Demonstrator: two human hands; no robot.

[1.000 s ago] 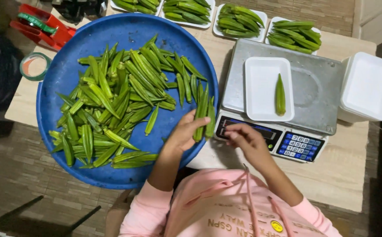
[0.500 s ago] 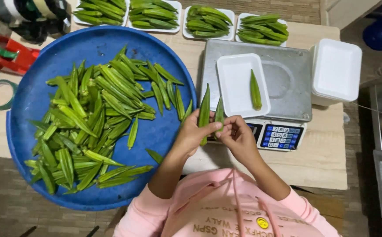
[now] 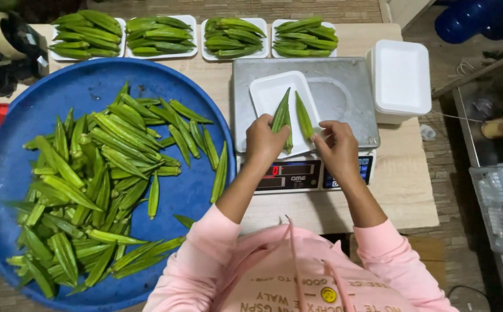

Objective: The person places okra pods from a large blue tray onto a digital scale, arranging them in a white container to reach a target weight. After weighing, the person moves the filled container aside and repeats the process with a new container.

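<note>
Left hand (image 3: 264, 141) is closed around two slim green okra pods (image 3: 282, 117), their tips over the white foam tray (image 3: 266, 92) on the steel-topped digital scale (image 3: 344, 92); right hand (image 3: 337, 147), fingers curled, rests at the tray's near edge, touching a single okra pod (image 3: 303, 115) lying in it. Left of the scale a large round blue plastic tray (image 3: 199, 190) carries a loose okra heap (image 3: 84, 185). Four filled white trays (image 3: 199, 37) line the far table edge, with stacked empty foam trays (image 3: 401, 78) right of the scale.

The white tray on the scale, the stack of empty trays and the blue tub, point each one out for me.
White tray on the scale (image 3: 266, 92), head view, bare upper left corner.
Stack of empty trays (image 3: 401, 75), head view, middle of the top tray.
Blue tub (image 3: 190, 190), head view, bare floor near its right rim.
</note>
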